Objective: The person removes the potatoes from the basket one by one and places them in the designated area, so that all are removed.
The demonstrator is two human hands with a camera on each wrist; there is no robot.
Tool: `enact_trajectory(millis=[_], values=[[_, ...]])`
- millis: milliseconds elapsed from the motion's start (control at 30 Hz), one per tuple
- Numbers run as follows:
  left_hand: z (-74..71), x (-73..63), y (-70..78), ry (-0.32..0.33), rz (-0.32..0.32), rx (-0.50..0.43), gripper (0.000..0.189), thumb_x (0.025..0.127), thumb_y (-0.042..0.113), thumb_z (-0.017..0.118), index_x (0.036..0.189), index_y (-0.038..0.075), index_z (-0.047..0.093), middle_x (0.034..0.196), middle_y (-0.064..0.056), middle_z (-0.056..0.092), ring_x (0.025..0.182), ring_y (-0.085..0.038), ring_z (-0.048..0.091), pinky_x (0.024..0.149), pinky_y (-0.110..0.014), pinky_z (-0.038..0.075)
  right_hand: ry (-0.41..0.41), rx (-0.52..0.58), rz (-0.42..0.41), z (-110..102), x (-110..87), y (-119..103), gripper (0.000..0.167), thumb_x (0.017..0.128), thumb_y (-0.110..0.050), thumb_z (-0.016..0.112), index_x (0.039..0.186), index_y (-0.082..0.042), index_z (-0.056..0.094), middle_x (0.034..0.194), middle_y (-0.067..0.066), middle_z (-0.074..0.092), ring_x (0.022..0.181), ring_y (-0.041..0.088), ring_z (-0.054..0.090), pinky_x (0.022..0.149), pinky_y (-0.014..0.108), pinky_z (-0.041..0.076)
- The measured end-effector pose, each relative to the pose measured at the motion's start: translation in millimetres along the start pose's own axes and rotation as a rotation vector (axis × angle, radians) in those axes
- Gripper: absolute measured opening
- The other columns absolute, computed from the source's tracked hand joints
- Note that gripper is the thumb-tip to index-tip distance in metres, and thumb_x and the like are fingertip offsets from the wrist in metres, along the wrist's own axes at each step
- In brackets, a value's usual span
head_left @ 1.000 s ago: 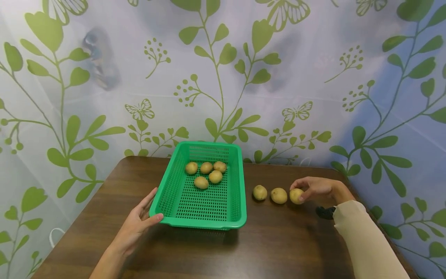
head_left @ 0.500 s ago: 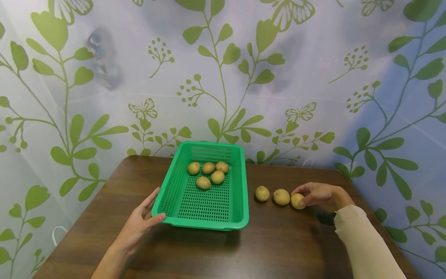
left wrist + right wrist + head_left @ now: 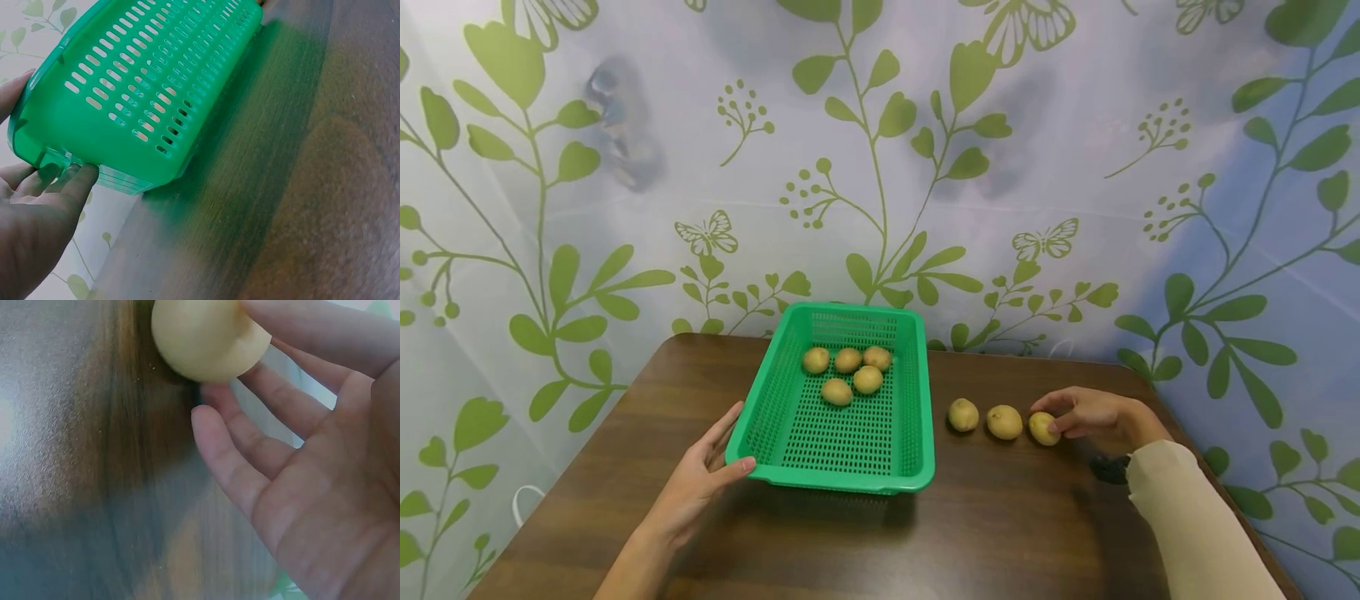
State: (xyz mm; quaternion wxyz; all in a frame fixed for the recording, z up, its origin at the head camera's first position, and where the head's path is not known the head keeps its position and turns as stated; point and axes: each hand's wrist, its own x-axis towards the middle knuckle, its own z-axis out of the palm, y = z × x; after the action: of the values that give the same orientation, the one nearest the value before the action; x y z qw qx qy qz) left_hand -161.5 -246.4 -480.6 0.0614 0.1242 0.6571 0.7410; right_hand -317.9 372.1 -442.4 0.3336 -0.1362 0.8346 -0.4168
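Our right hand point(image 3: 1093, 412) pinches the potato point(image 3: 1042, 428) farthest right of the basket point(image 3: 842, 480); our left hand point(image 3: 696, 477) grips the basket's near-left corner. We judge the potato firm, light, best held round its sides.

Glossy plastic basket point(image 3: 842, 481), smooth wood-grain tabletop point(image 3: 1000, 517), smooth potatoes point(image 3: 1004, 422)

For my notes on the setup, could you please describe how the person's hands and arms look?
The left hand and right hand are bare, with nothing visibly worn on the fingers. On the right is a plain, cream-coloured sleeve ending near the hand; the left forearm shows no sleeve.
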Motion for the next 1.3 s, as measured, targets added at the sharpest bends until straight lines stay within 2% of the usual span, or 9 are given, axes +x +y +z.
enact_trajectory(millis=[233,367,533,600,833,1100,1300], values=[[0.5,-0.5,-0.7,0.006,-0.005,0.007,0.086,0.102,0.002,0.062,0.168,0.012,0.008,0.170,-0.018,0.008,0.141,-0.011,0.043,0.103,-0.026,0.046,0.010,0.001,0.001,-0.9,-2.9,-0.7,0.057,0.097,-0.011,0.074,0.145,0.007,0.050,0.150,0.027,0.045,0.132,0.039,0.049,0.103,0.056,0.046],[0.0,-1.3,-0.5,0.010,-0.004,0.028,0.086,0.102,0.003,0.063,0.168,0.011,0.008,0.170,-0.018,0.007,0.141,-0.009,0.042,0.103,-0.025,0.046,0.005,0.028,-0.040,-4.9,-4.0,-7.7,0.056,0.097,-0.005,0.070,0.145,0.011,0.045,0.149,0.029,0.043,0.131,0.040,0.049,0.106,0.057,0.043],[-0.1,-0.8,-0.6,0.008,-0.003,0.025,0.085,0.103,0.004,0.063,0.168,0.013,0.008,0.170,-0.017,0.007,0.143,-0.011,0.040,0.103,-0.025,0.045,-0.026,0.034,-0.111,-10.5,-4.8,-19.7,0.054,0.099,-0.003,0.065,0.146,0.011,0.042,0.150,0.034,0.037,0.137,0.048,0.038,0.107,0.056,0.041],[0.0,-0.4,-0.6,0.007,-0.004,0.022,0.085,0.102,0.003,0.063,0.168,0.014,0.009,0.170,-0.017,0.007,0.144,-0.013,0.039,0.104,-0.026,0.045,-0.030,-0.006,-0.122,-10.8,-4.7,-24.7,0.054,0.101,-0.007,0.065,0.147,0.009,0.043,0.151,0.034,0.037,0.141,0.051,0.032,0.108,0.056,0.041],[-0.1,-0.9,0.8,0.009,-0.010,0.037,0.086,0.103,0.005,0.063,0.168,0.014,0.009,0.171,-0.016,0.007,0.145,-0.014,0.037,0.103,-0.025,0.045,-0.004,-0.123,-0.115,-8.8,1.8,-42.1,0.054,0.102,-0.016,0.068,0.149,0.001,0.048,0.150,0.029,0.042,0.141,0.049,0.036,0.103,0.051,0.047],[0.8,-2.0,0.9,0.006,-0.010,0.034,0.086,0.102,0.004,0.063,0.168,0.011,0.007,0.171,-0.015,0.006,0.143,-0.011,0.040,0.104,-0.025,0.045,-0.027,-0.248,-0.166,-0.5,10.5,-66.3,0.054,0.101,-0.023,0.070,0.148,-0.003,0.051,0.147,0.021,0.049,0.139,0.047,0.040,0.105,0.055,0.045],[0.4,-1.3,1.3,0.014,-0.004,0.041,0.085,0.102,0.003,0.063,0.168,0.014,0.010,0.171,-0.015,0.007,0.142,-0.009,0.042,0.103,-0.025,0.046,-0.066,-0.310,-0.217,8.7,22.9,-87.0,0.054,0.101,-0.026,0.070,0.147,-0.005,0.052,0.145,0.019,0.051,0.138,0.046,0.043,0.106,0.058,0.043]])
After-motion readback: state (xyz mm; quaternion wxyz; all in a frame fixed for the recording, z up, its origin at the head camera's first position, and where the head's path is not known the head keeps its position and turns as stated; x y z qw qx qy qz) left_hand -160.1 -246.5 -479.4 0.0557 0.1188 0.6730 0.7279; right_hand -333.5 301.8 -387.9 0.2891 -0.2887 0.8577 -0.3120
